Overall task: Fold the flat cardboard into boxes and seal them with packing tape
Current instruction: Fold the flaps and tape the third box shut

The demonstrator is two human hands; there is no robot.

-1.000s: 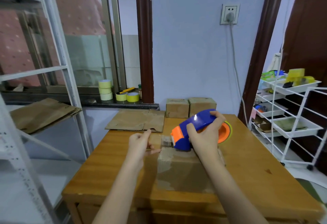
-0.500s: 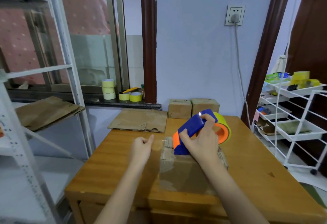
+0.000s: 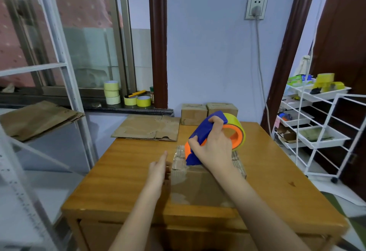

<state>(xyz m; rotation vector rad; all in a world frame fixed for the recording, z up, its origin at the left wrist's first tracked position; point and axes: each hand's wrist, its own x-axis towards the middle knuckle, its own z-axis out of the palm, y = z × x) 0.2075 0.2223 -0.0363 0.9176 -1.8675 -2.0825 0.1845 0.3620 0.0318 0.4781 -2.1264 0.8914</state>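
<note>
Wooden surface (image 3: 122,175) sat against a pale blue wall, with a window on the left and a white wire rack (image 3: 324,131) off to the right. Pretty much in the middle of it was the cardboard box (image 3: 198,187), already folded up, with shiny clear tape across its top.

Right hand (image 3: 213,149) had the tape dispenser (image 3: 206,131), the blue and orange one with a yellow roll on it. Fingers were curled over the blue handle from the top and the thumb was wrapped around the near side, so a proper firm grip. The front end of the dispenser was tipped down and touching the far part of the box top.

Left hand (image 3: 158,168) was right by the left side of the box. Fingers looked straight and held together, pointing away from the camera, not gripping anything. It seemed to rest against the box's left edge, but I honestly couldn't tell if it was pressing or just beside it.

Further back on the surface lay a flat sheet of cardboard (image 3: 148,127), and two small finished boxes (image 3: 209,113) stood side by side against the wall. Some tape rolls (image 3: 126,96) sat on the window ledge.
</note>
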